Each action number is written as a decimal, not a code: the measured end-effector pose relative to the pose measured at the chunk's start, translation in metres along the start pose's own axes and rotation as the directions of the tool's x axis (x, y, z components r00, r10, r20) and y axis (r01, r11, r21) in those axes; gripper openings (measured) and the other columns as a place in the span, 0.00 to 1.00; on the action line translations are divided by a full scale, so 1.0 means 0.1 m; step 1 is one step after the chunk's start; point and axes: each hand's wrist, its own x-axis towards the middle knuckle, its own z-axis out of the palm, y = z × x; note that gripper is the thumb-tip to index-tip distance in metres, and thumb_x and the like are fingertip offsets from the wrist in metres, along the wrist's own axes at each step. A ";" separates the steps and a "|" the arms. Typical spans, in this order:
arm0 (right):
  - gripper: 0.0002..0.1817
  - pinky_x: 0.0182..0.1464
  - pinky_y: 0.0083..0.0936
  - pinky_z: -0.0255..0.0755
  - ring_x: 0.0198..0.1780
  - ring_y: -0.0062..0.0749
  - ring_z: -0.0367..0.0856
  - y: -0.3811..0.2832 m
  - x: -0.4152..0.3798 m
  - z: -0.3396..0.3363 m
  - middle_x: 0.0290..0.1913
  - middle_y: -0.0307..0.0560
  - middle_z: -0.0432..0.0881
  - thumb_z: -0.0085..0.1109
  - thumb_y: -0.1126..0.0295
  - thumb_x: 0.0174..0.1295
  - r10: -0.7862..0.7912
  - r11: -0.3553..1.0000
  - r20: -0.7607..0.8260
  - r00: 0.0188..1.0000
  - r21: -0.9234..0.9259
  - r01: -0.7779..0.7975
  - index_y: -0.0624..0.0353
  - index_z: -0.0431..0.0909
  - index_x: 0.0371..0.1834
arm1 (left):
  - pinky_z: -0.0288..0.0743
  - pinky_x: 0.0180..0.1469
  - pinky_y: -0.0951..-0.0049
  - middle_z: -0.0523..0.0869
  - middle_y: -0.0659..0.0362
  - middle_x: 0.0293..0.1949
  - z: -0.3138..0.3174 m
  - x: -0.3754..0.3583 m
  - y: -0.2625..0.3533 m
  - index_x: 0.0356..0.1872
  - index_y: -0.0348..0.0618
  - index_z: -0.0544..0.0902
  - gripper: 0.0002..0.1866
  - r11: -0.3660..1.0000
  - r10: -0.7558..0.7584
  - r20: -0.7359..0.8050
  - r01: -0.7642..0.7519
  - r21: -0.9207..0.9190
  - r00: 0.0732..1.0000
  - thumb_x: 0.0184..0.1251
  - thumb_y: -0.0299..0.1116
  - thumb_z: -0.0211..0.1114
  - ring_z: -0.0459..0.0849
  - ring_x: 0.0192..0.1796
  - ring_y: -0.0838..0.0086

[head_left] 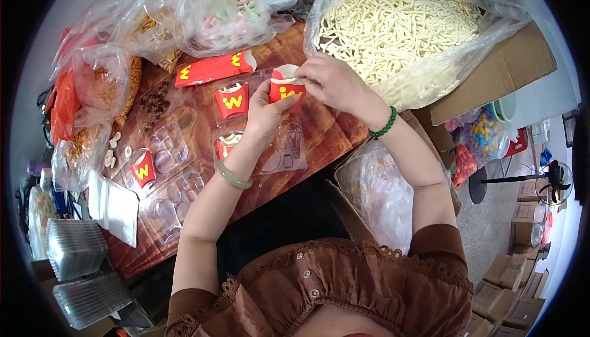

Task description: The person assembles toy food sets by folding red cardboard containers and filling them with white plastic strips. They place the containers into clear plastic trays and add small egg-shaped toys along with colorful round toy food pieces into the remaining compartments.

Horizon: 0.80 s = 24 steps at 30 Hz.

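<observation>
Red fry carton (286,90), small, printed with a yellow letter, held above a clear plastic tray (289,152) on the wooden table (326,134): left hand (265,114) curled closed around its lower body from beneath, right hand (332,82) pinching its white open rim from above, fingers bent.

The right hand (332,82) hides the red fry box's (286,89) top; its contents cannot be told.

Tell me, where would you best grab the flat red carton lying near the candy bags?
Probably by its long edges, pinched across the narrow width from above. The flat red carton lies folded flat on the table, its top bare; plastic bags crowd its far side, so the near side looks freer.
</observation>
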 end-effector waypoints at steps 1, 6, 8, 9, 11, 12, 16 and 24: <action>0.09 0.41 0.34 0.73 0.40 0.42 0.76 -0.07 0.01 0.01 0.32 0.46 0.77 0.59 0.78 0.48 0.035 0.999 0.077 0.996 -0.042 -0.032 0.62 0.78 0.35 | 0.78 0.49 0.74 0.81 0.57 0.47 -0.03 -0.03 0.00 0.52 0.35 0.73 0.22 1.000 0.004 -0.011 -0.004 -0.001 1.000 0.55 0.18 0.67 0.81 0.46 0.75; 0.07 0.40 0.34 0.73 0.39 0.42 0.77 -0.38 0.12 0.03 0.32 0.46 0.75 0.58 0.75 0.51 0.033 0.994 0.184 0.982 -0.111 -0.012 0.60 0.79 0.34 | 0.76 0.49 0.76 0.81 0.58 0.46 -0.22 -0.21 -0.03 0.52 0.35 0.73 0.22 0.981 0.167 0.012 -0.167 0.101 0.986 0.54 0.18 0.67 0.80 0.45 0.77; 0.08 0.39 0.35 0.72 0.36 0.44 0.77 -0.51 0.19 0.00 0.31 0.48 0.74 0.58 0.73 0.52 0.125 0.992 0.349 0.929 -0.027 -0.124 0.60 0.78 0.36 | 0.76 0.49 0.76 0.81 0.57 0.46 -0.25 -0.34 0.01 0.52 0.34 0.73 0.22 0.980 0.182 -0.003 -0.181 0.083 0.983 0.55 0.18 0.66 0.80 0.46 0.76; 0.10 0.38 0.34 0.73 0.33 0.44 0.78 -0.59 0.27 -0.02 0.31 0.50 0.76 0.58 0.71 0.53 0.146 0.985 0.365 0.920 0.033 -0.170 0.60 0.79 0.39 | 0.76 0.49 0.76 0.81 0.57 0.46 -0.26 -0.40 0.03 0.52 0.34 0.73 0.22 0.979 0.188 -0.016 -0.186 0.083 0.982 0.55 0.18 0.66 0.80 0.46 0.76; 0.11 0.37 0.33 0.72 0.32 0.43 0.79 -0.66 0.32 0.06 0.31 0.51 0.78 0.58 0.71 0.54 0.134 0.972 0.376 0.917 0.131 -0.195 0.61 0.79 0.40 | 0.77 0.49 0.76 0.80 0.57 0.46 -0.30 -0.52 0.07 0.53 0.34 0.73 0.22 0.976 0.209 -0.060 -0.204 0.077 0.976 0.55 0.17 0.66 0.80 0.47 0.75; 0.12 0.36 0.32 0.72 0.32 0.42 0.80 -0.70 0.35 0.11 0.32 0.53 0.79 0.59 0.70 0.55 0.133 0.947 0.385 0.913 0.222 -0.232 0.61 0.79 0.42 | 0.77 0.50 0.75 0.80 0.56 0.47 -0.30 -0.60 0.13 0.53 0.33 0.72 0.22 0.973 0.194 -0.107 -0.178 0.146 0.975 0.56 0.17 0.65 0.80 0.48 0.74; 0.11 0.34 0.28 0.71 0.29 0.36 0.78 -0.81 0.51 0.26 0.30 0.57 0.79 0.59 0.70 0.57 0.043 0.902 0.574 0.818 0.330 -0.279 0.64 0.79 0.41 | 0.76 0.50 0.76 0.79 0.56 0.48 -0.50 -0.79 0.01 0.54 0.34 0.72 0.23 0.934 0.331 -0.115 -0.308 0.179 0.937 0.56 0.18 0.65 0.79 0.49 0.76; 0.08 0.31 0.25 0.69 0.26 0.29 0.76 -1.67 0.85 0.86 0.24 0.48 0.78 0.59 0.70 0.59 -0.019 0.828 0.465 0.885 0.504 -0.247 0.66 0.79 0.34 | 0.76 0.48 0.77 0.80 0.58 0.46 -1.06 -1.48 0.17 0.55 0.34 0.70 0.22 0.863 0.498 -0.409 -0.482 0.152 0.764 0.59 0.20 0.64 0.79 0.45 0.79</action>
